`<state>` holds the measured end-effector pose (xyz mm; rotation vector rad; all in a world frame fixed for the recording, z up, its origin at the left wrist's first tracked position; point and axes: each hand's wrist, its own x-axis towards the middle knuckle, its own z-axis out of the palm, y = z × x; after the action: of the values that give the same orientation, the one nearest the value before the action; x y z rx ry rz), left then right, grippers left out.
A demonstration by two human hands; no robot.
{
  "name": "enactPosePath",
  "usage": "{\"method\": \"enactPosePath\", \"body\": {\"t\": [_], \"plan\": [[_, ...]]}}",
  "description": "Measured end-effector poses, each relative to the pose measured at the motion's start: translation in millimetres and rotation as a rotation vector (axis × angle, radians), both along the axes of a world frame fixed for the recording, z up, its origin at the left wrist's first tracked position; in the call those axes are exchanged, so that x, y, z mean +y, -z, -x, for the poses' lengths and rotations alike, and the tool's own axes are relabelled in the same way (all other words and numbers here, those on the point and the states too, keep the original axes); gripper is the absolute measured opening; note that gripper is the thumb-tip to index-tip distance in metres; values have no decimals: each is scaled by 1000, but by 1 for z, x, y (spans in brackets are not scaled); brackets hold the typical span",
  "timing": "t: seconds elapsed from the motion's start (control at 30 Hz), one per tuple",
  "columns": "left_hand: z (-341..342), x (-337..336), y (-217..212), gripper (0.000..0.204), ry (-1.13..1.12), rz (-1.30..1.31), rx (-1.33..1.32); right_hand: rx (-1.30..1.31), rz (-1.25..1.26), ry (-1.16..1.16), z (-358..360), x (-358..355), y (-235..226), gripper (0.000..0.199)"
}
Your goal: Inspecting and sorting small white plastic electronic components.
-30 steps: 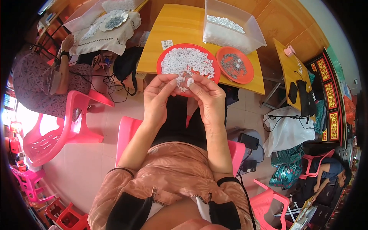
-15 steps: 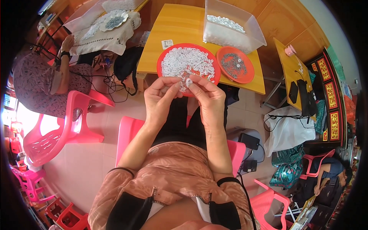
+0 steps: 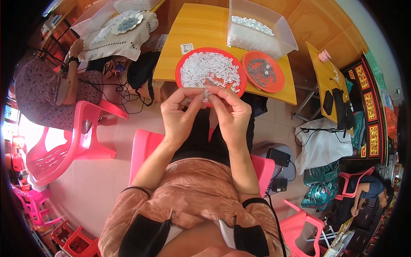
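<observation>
Above the near rim of a red plate [image 3: 177,76], my two hands meet fingertip to fingertip. My right hand [image 3: 233,113] is closed in a pinch on a small white plastic piece [image 3: 206,95]. My left hand [image 3: 180,112] is also closed, thumb against forefinger, at that piece; what its fingertips hold is hidden. Many loose white plastic pieces [image 3: 205,68] lie heaped on the red plate. To its right, an orange-red plate [image 3: 276,83] carries small grey metal parts [image 3: 262,73] and a round white piece.
Both plates rest on a yellow table [image 3: 184,32], with a clear plastic bin [image 3: 278,45] of white pieces behind. At left, a person [image 3: 55,90] sits near a pink chair [image 3: 77,137]. Cables [image 3: 137,96] trail there. Another person [image 3: 370,190] sits at far right.
My hands have drawn together at the fingertips, and the right hand has turned the white piece toward the left fingers. The piece is now more covered. The plates have stayed in place.
</observation>
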<state>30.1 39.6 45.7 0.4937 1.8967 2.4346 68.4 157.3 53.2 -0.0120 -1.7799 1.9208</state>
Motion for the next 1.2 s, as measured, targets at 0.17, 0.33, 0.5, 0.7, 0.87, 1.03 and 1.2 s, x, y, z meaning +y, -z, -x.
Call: {"method": "enactPosePath", "body": {"t": [0.17, 0.33, 0.5, 0.7, 0.87, 1.03, 1.2], "plan": [[1, 0, -1, 13, 11, -5, 55, -15, 3, -19, -3, 4, -6, 18], [5, -4, -2, 15, 161, -127, 36, -19, 139, -81, -5, 10, -11, 17], [23, -10, 12, 24, 305, -66, 164, -58, 240, -161, -8, 13, -14, 19], [25, -9, 6, 31, 359, 106, 468, -103, 367, -204, -9, 14, -12, 22], [27, -11, 13, 31, 443, 5, 352, -82, 463, -201, -6, 9, -11, 35], [25, -7, 13, 30, 422, -34, 337, -51, 480, -164, -5, 7, -11, 37], [22, -6, 19, 27, 387, -65, 256, -31, 528, -158, -4, 6, -8, 37]]}}
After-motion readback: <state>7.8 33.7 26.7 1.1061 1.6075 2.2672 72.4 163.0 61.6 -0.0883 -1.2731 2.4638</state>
